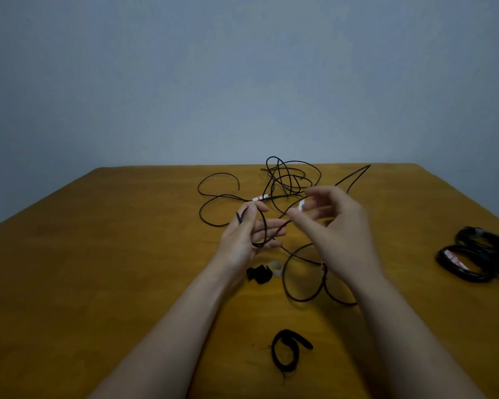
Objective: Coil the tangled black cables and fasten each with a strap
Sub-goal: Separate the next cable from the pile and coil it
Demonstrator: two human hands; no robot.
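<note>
A thin black cable lies tangled on the wooden table, with white and red labels on it. My left hand is held palm up above the table; a loop of the cable runs round its fingers and the cable end is pinched at the thumb. My right hand hovers just to the right, blurred, fingers half curled around the strand near a white label. A black strap lies curled on the table near me. Coiled black cables lie at the right edge.
A small black strap piece and a clear tape roll sit under my hands. More loops of the cable lie below my right wrist. A grey wall stands behind the table's far edge.
</note>
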